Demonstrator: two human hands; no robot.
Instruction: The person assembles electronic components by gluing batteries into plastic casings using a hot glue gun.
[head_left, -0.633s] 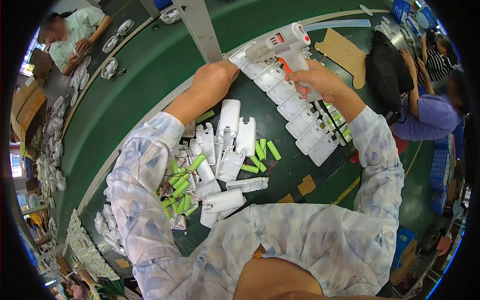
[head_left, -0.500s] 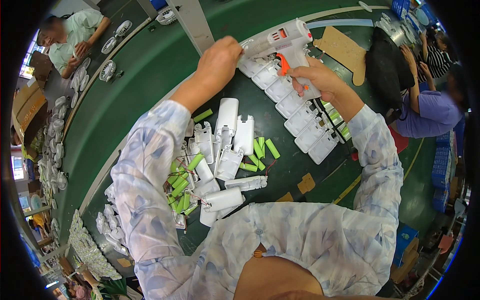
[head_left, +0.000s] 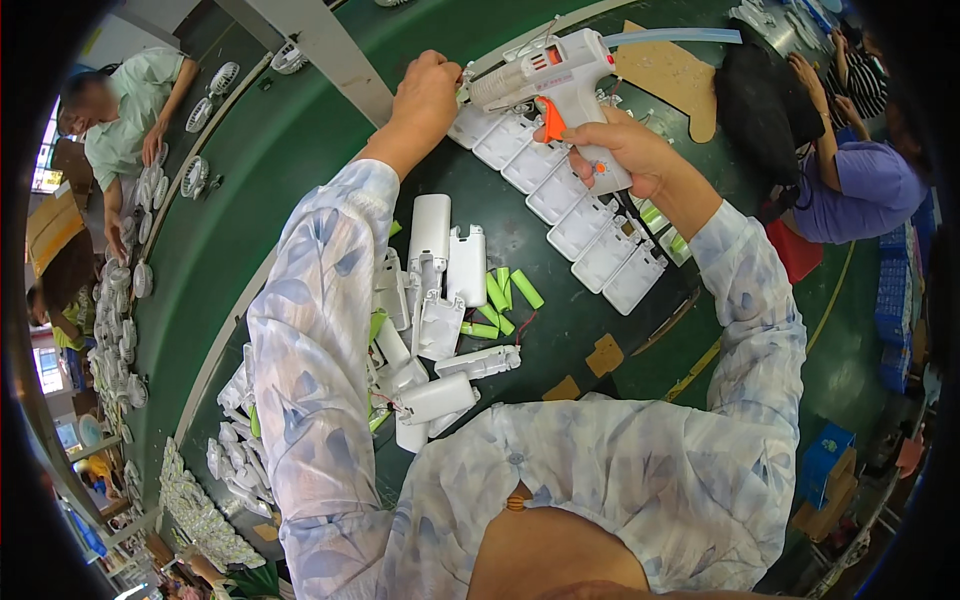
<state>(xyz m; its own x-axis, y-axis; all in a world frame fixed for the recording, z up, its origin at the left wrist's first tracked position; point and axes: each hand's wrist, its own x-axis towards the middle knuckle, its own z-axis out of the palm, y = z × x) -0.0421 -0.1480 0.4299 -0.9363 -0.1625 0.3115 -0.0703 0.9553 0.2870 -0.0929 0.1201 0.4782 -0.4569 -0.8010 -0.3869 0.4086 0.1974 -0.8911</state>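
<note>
The white glue gun (head_left: 575, 80) is held over the far part of the green surface (head_left: 512, 228), its handle (head_left: 607, 173) gripped by the right hand (head_left: 637, 150), beside the orange trigger (head_left: 551, 120). Toward the near edge, white casings (head_left: 437, 398) and green cells (head_left: 526, 289) lie jumbled, with brown scraps (head_left: 604, 355) to their right. Past them, a row of white shells (head_left: 580, 232) slants from near the right edge toward the far edge. There, by the nozzle (head_left: 492, 93), the left hand (head_left: 425, 95) has its fingers curled in; whether they grip anything, I cannot tell. Beyond is a person in pale green (head_left: 135, 112).
</note>
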